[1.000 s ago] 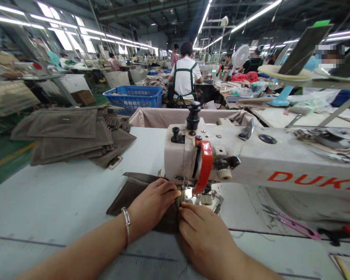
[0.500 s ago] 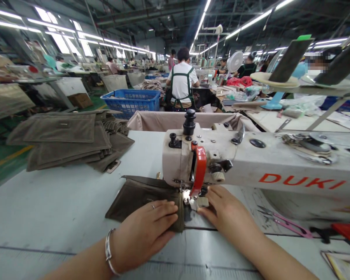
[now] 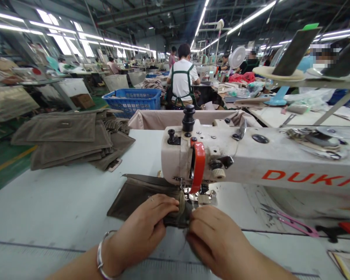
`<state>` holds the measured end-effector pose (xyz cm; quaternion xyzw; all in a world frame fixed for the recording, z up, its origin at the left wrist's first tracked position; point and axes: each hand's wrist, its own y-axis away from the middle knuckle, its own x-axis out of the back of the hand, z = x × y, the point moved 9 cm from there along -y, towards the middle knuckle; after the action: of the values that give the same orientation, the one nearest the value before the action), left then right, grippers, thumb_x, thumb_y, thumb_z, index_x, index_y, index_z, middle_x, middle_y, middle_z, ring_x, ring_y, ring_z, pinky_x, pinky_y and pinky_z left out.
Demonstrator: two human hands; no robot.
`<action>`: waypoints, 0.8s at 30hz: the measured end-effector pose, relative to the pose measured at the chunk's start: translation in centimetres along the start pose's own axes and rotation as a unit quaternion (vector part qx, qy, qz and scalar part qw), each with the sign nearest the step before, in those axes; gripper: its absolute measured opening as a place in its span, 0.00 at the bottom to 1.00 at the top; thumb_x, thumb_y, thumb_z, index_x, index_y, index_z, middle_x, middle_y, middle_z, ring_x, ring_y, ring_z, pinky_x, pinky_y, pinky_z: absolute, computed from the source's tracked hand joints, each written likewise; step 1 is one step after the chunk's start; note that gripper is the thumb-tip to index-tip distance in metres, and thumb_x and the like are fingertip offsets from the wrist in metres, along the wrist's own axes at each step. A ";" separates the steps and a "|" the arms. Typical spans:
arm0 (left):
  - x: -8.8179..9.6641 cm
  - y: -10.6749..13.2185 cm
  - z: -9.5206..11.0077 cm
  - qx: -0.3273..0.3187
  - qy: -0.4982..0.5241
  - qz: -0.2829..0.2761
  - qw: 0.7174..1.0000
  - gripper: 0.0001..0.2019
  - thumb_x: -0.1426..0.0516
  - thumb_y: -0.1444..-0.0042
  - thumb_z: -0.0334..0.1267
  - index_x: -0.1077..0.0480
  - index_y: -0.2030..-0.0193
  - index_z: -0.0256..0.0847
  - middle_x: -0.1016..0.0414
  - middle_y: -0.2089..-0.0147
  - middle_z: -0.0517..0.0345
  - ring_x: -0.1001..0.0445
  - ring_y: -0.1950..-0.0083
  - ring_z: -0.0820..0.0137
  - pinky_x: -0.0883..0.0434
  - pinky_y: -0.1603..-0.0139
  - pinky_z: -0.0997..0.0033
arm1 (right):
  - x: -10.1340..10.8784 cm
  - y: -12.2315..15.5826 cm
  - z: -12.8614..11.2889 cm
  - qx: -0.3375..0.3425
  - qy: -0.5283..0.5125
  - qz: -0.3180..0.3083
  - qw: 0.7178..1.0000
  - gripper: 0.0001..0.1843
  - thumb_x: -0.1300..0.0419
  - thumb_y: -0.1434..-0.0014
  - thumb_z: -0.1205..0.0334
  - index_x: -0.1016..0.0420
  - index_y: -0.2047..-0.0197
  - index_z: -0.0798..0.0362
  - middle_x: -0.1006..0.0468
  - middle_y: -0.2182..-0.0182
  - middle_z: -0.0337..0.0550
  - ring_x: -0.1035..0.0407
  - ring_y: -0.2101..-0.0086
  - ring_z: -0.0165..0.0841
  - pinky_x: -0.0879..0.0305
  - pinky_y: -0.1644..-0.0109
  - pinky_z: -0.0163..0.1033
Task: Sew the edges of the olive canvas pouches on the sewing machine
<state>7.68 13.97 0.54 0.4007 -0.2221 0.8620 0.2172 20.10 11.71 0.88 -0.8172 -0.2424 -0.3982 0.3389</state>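
Observation:
A brown fabric piece [image 3: 134, 194] lies on the white table under the head of a cream sewing machine [image 3: 251, 159] marked DUKI. My left hand [image 3: 144, 229], with a bracelet on the wrist, is closed on the fabric's right edge, pinching its folded strip just in front of the presser foot [image 3: 196, 196]. My right hand [image 3: 216, 237] is closed beside it, gripping the same edge from the right. The fingertips of both hands meet at the fabric below the red guard [image 3: 198, 165].
A stack of brown fabric pieces [image 3: 67, 136] lies at the table's back left. Pink-handled snips [image 3: 291, 223] rest at the right under the machine arm. Behind stand a beige cloth bin [image 3: 160, 116], a blue crate [image 3: 132, 99] and a seated person [image 3: 183, 76] in a white shirt.
My right hand came back from the presser foot down to the fabric's edge and closed on it. My left hand curled from lying flat into a pinch on the same edge.

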 end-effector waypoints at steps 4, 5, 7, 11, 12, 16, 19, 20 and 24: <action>0.3 -0.2 -0.5 0.034 0.050 -0.012 0.998 0.14 0.48 0.37 0.30 0.30 0.46 0.44 0.27 0.46 0.58 0.30 0.44 0.70 0.32 0.39 0.67 | 0.2 0.1 1.0 -0.023 0.026 0.050 0.998 0.15 0.41 0.41 0.67 0.32 0.50 0.54 0.28 0.52 0.48 0.34 0.53 0.39 0.34 0.50 0.46; 0.4 -0.2 -0.6 0.043 0.056 -0.010 0.997 0.13 0.48 0.35 0.32 0.30 0.46 0.45 0.26 0.46 0.59 0.29 0.44 0.71 0.32 0.40 0.67 | 0.0 0.0 0.9 -0.014 0.037 0.044 0.998 0.15 0.41 0.40 0.66 0.32 0.49 0.52 0.28 0.51 0.47 0.34 0.53 0.39 0.35 0.50 0.46; 0.6 -0.2 -0.9 0.061 0.058 0.000 0.996 0.13 0.51 0.33 0.33 0.31 0.45 0.45 0.26 0.46 0.59 0.29 0.45 0.72 0.31 0.41 0.69 | -0.4 -0.2 0.5 0.007 0.045 0.028 0.999 0.10 0.43 0.38 0.66 0.29 0.52 0.50 0.26 0.56 0.45 0.33 0.57 0.37 0.34 0.53 0.44; 1.1 -0.5 0.6 0.000 -0.028 0.033 0.999 0.15 0.54 0.33 0.30 0.35 0.42 0.39 0.27 0.43 0.53 0.30 0.42 0.72 0.31 0.40 0.71 | -0.5 -0.6 -0.7 0.054 0.030 0.028 0.998 0.09 0.47 0.36 0.69 0.26 0.58 0.52 0.24 0.63 0.42 0.33 0.61 0.34 0.35 0.56 0.40; 0.9 -0.5 1.3 -0.033 -0.056 0.031 0.997 0.15 0.53 0.33 0.29 0.36 0.42 0.38 0.28 0.42 0.52 0.31 0.41 0.72 0.33 0.38 0.71 | -0.4 -0.6 -1.0 0.065 0.029 0.033 0.997 0.09 0.47 0.36 0.69 0.26 0.60 0.52 0.24 0.64 0.43 0.33 0.60 0.34 0.35 0.57 0.40; -1.7 -0.5 3.2 -0.119 -0.180 -0.042 0.975 0.16 0.51 0.35 0.28 0.36 0.41 0.34 0.30 0.40 0.50 0.36 0.36 0.67 0.38 0.33 0.65 | -0.4 -0.3 -1.6 0.082 0.028 0.043 0.995 0.09 0.48 0.36 0.69 0.26 0.63 0.52 0.24 0.67 0.41 0.32 0.63 0.33 0.35 0.60 0.38; -3.2 -0.4 3.1 -0.136 -0.262 -0.087 0.951 0.18 0.48 0.36 0.31 0.37 0.40 0.34 0.32 0.39 0.50 0.38 0.35 0.63 0.40 0.32 0.61 | -0.7 -0.1 -1.5 0.075 0.019 0.033 0.996 0.09 0.47 0.37 0.69 0.25 0.61 0.52 0.24 0.68 0.41 0.32 0.63 0.33 0.34 0.59 0.38; -3.4 -0.4 3.1 -0.137 -0.269 -0.091 0.949 0.18 0.47 0.37 0.32 0.37 0.40 0.35 0.32 0.38 0.50 0.38 0.35 0.63 0.40 0.32 0.62 | -0.8 -0.1 -1.5 0.074 0.018 0.030 0.997 0.09 0.47 0.37 0.68 0.25 0.61 0.52 0.24 0.68 0.41 0.31 0.62 0.33 0.34 0.58 0.38; -3.2 -0.8 3.0 -0.147 -0.278 -0.085 0.945 0.16 0.47 0.36 0.32 0.35 0.42 0.37 0.31 0.40 0.54 0.38 0.36 0.65 0.41 0.32 0.64 | -1.0 -0.3 -1.4 0.074 0.023 0.033 0.996 0.09 0.46 0.38 0.67 0.25 0.60 0.51 0.24 0.68 0.42 0.31 0.61 0.34 0.34 0.57 0.39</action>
<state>11.81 12.30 -0.04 0.6054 -0.3632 0.6526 0.2754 18.70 10.70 0.83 -0.7884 -0.2360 -0.3862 0.4166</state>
